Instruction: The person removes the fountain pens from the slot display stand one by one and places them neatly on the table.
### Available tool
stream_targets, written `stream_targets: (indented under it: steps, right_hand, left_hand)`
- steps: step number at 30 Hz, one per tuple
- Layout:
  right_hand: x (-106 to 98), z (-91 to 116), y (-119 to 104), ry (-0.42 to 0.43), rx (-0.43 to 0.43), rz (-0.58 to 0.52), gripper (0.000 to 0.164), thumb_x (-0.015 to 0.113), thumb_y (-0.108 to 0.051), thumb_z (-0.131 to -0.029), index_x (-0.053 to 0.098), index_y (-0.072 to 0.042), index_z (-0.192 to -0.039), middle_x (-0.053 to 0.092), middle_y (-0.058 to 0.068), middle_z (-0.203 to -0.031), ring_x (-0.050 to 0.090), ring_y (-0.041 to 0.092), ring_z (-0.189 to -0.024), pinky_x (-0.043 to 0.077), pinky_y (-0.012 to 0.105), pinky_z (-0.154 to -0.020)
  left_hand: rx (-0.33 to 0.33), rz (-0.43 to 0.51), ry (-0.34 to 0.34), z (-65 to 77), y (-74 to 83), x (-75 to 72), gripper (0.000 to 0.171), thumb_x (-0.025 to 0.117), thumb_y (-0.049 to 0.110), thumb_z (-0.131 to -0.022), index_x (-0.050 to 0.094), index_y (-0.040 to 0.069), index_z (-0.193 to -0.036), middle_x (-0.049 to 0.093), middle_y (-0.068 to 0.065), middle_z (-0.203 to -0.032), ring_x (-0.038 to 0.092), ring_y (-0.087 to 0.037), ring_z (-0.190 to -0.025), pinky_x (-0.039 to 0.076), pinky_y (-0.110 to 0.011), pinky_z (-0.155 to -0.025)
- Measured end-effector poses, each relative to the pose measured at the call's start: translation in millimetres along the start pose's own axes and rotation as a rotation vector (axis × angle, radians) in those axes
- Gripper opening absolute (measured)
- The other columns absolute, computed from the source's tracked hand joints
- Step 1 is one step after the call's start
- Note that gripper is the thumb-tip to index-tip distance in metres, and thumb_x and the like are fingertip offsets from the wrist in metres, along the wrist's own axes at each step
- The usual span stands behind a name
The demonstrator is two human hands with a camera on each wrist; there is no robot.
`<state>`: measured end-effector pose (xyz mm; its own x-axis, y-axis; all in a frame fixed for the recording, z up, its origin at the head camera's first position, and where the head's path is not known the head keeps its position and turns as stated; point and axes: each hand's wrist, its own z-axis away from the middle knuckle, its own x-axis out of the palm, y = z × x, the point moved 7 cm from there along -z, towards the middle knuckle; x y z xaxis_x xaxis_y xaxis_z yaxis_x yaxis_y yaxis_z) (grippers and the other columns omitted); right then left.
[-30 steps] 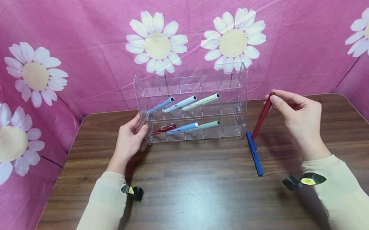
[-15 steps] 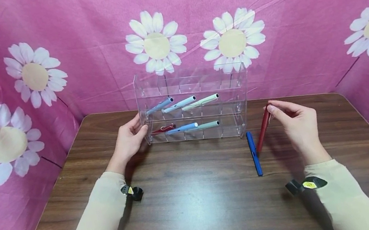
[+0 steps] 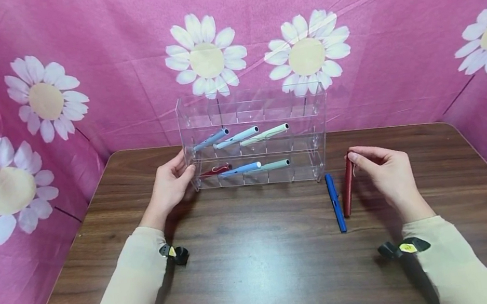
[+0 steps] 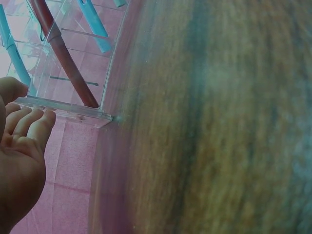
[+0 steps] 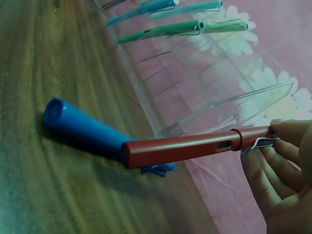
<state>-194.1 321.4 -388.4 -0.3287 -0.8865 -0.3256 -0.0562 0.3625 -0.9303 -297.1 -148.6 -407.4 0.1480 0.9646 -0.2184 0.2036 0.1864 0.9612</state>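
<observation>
A clear acrylic pen rack [image 3: 306, 163] stands at the back of the wooden table. My left hand [image 3: 173, 186] grips its left side panel, the thumb [image 4: 13, 89] on one face and the fingers on the other. Between thumb and fingertips, my right hand [image 3: 391, 174] pinches a dark red pen [image 3: 348, 186] by its clip end. That pen points down, its lower end close over the table. Just left of it lies a blue pen [image 3: 336, 204], right of the rack's front corner. In the right wrist view, the red pen [image 5: 185, 150] overlaps the blue pen [image 5: 85, 126].
On the rack's middle tier rest a slate-blue pen [image 3: 211, 140], a pale blue pen [image 3: 236, 138] and a pale green pen [image 3: 265, 135]. The bottom tier carries a dark red pen [image 3: 215, 171], a light blue pen [image 3: 241, 169] and a green pen [image 3: 276, 165]. Pink flowered cloth [image 3: 129, 85] hangs behind.
My right hand has come down and slightly left with the red pen, which now stands steeper beside the blue pen. My left hand and the rack have stayed in place.
</observation>
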Motion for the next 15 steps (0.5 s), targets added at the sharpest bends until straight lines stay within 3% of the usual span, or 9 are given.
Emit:
stream_targets:
  steps: [15]
  right_hand:
    - [11.8,-0.7,30.2,-0.124,0.078,0.103,0.043,0.075,-0.026,-0.104,0.072,0.008,-0.13,0.073,-0.032,-0.079,0.072,-0.004,-0.071,0.055,0.017,-0.056]
  left_hand:
    - [-0.006,-0.017,0.002,0.5,-0.8,-1.7,0.057,0.058,-0.007,-0.104,0.042,-0.01,-0.159,0.054,-0.032,-0.153,0.056,-0.044,-0.143,0.052,-0.01,-0.102]
